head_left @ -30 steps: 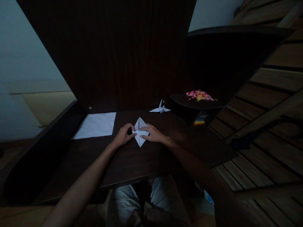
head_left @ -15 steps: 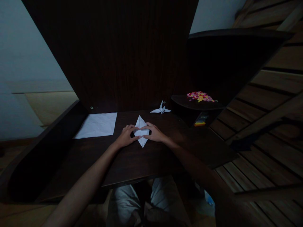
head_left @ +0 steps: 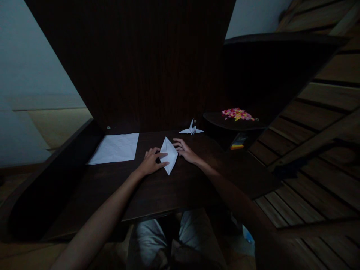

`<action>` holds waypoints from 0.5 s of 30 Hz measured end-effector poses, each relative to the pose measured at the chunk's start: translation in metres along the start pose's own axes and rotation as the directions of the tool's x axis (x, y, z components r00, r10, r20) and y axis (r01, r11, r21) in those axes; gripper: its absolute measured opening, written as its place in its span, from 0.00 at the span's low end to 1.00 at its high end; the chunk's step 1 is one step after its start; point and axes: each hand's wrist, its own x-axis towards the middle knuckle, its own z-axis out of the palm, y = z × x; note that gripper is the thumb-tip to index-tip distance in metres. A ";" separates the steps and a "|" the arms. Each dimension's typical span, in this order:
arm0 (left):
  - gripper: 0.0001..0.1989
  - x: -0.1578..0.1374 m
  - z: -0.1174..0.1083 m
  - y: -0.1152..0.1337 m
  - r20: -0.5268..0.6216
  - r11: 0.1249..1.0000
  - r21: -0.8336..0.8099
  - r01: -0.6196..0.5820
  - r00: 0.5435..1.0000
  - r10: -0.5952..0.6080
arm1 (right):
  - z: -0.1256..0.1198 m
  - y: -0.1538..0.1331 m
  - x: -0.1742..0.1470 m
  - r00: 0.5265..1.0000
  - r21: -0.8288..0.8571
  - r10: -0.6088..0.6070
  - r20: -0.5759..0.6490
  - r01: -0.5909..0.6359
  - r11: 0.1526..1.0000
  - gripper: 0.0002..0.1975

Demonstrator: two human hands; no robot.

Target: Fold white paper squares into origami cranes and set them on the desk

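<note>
A white folded paper (head_left: pixel 170 155), diamond-shaped with creases, lies on the dark desk in front of me. My left hand (head_left: pixel 151 162) holds its left side, with thumb and forefinger reaching over the top face. Just off its right edge is my right hand (head_left: pixel 186 151), open, its fingers apart and pointing left. Whether a fingertip still touches that edge, I cannot tell. Behind, against the back panel, stands a finished white paper crane (head_left: pixel 192 129).
White paper sheets (head_left: pixel 115 149) lie flat at the desk's left. On a small corner shelf (head_left: pixel 216 119) to the right is a pile of pink, red and yellow small pieces (head_left: pixel 237 114). Below it sits a yellow-edged stack (head_left: pixel 237 145). A raised side board (head_left: pixel 56 168) borders the left.
My right hand has let go of the paper's right side and drawn back to the right, fingers spreading. The paper's right flap now looks flatter and wider. My left hand stays in place.
</note>
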 end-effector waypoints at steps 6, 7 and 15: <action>0.21 0.000 0.000 0.000 0.019 1.000 0.007 -0.002 1.000 0.002 | 0.000 0.009 0.002 0.997 -0.062 -0.069 0.036 0.071 0.996 0.23; 0.21 0.000 0.000 0.000 0.020 1.000 0.005 -0.006 1.000 0.006 | 0.000 0.010 0.002 0.997 -0.070 -0.071 0.041 0.073 0.995 0.22; 0.21 0.000 0.000 -0.002 0.036 1.000 -0.006 -0.004 0.999 0.005 | 0.004 0.009 0.001 0.997 -0.179 -0.081 -0.007 0.078 0.981 0.22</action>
